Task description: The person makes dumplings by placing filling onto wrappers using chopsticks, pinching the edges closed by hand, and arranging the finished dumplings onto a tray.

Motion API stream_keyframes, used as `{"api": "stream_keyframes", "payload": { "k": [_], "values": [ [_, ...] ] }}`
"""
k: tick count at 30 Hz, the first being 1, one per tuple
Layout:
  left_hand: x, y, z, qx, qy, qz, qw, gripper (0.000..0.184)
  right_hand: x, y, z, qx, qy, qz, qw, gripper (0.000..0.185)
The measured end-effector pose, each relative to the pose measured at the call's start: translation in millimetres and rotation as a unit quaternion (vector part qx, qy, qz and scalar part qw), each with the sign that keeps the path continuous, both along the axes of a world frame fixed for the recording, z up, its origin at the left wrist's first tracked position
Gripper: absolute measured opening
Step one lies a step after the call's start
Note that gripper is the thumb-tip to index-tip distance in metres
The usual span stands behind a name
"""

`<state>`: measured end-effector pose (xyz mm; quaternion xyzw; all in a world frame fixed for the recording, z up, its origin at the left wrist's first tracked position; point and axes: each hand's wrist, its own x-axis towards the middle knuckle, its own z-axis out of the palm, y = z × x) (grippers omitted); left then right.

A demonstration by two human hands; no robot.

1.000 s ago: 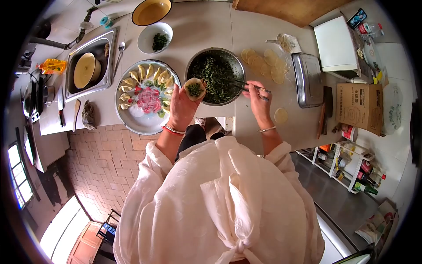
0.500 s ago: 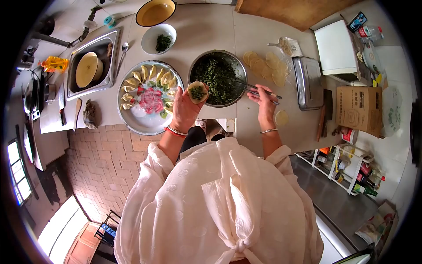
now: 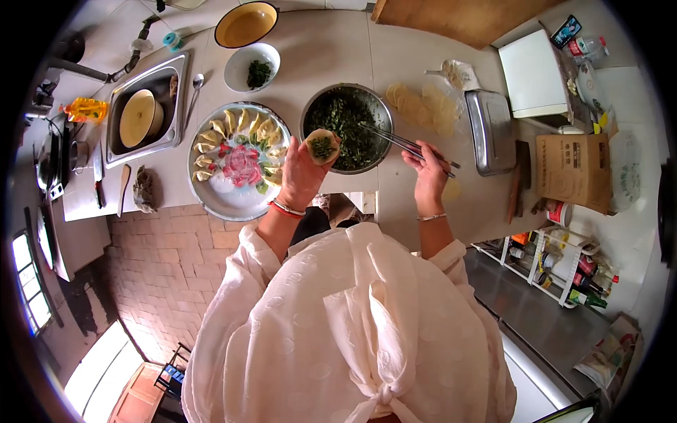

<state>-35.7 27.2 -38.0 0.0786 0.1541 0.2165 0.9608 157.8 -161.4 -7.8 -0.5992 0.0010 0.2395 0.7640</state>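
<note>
My left hand (image 3: 302, 175) is closed around the edge of a round dumpling wrapper (image 3: 326, 156) with green filling in its middle. Between the fingers of my right hand (image 3: 429, 179) is a pair of chopsticks (image 3: 405, 143), their tips over the chopped greens (image 3: 344, 120) in a steel bowl (image 3: 308, 106). Left of that bowl, a floral enamel tray (image 3: 217, 194) carries several folded dumplings (image 3: 243, 120) along its rim. Flat wrappers (image 3: 416, 106) lie overlapping to the right of the bowl. One more wrapper (image 3: 452, 189) is partly behind my right hand.
Behind the tray stand a white bowl (image 3: 271, 60) with some greens and a yellow basin (image 3: 268, 14). A sink (image 3: 113, 151) is at the left, with a spoon (image 3: 195, 92) beside it. To the right are a lidded metal box (image 3: 491, 134) and a cardboard box (image 3: 572, 166).
The chopsticks' tips have shifted left and up within the bowl, and their angle has changed. My left hand with the wrapper has moved slightly right and down.
</note>
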Motion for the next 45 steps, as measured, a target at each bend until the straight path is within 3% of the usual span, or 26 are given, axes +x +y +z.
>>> {"api": "stream_keyframes", "payload": {
  "k": [7,12,26,32,35,40,45],
  "values": [
    [29,6,9,-0.007,-0.029,-0.010,1.000,0.065,-21,-2,62,0.080,-0.042,0.044,0.995,0.021],
    [40,7,21,-0.002,-0.021,-0.011,1.000,0.066,-40,11,74,-0.005,-0.096,0.141,0.985,0.026],
    [37,11,28,-0.002,-0.040,-0.030,0.999,0.063,-45,23,78,-0.015,-0.129,0.113,0.985,0.025],
    [36,15,28,-0.035,-0.035,-0.019,0.999,0.065,-29,15,87,0.037,-0.147,0.047,0.987,0.025],
    [31,15,31,-0.032,-0.022,-0.013,0.999,0.067,-13,14,57,-0.027,-0.116,0.034,0.992,0.022],
    [28,11,52,0.010,-0.022,-0.029,0.999,0.069,4,16,-60,-0.057,-0.019,0.046,0.997,0.021],
    [30,1,78,0.031,-0.030,-0.049,0.998,0.069,-6,28,-61,-0.095,0.098,0.025,0.990,0.029]
  ]
}}
